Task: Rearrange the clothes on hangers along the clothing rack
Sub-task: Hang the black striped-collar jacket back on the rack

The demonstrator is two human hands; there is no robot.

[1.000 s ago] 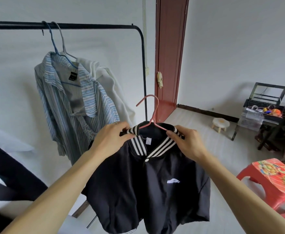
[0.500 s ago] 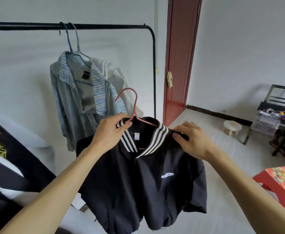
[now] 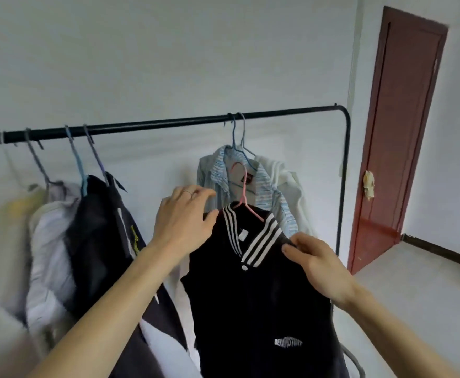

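My left hand (image 3: 185, 222) fingers grip one shoulder of the black jacket (image 3: 250, 290), my right hand (image 3: 321, 268) fingers pinch the other; its pink hanger (image 3: 244, 192) sits below the rail (image 3: 155, 123), unhooked. Next, I reckon: lift the hook onto the bare middle stretch

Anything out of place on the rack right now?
Only the black jacket: the hook of its pink hanger is off the rail, free in front of the striped shirt. The left hand and right hand hold it by the shoulders.

On the black jacket (image 3: 250, 296), white print (image 3: 288, 343) too blurred to read
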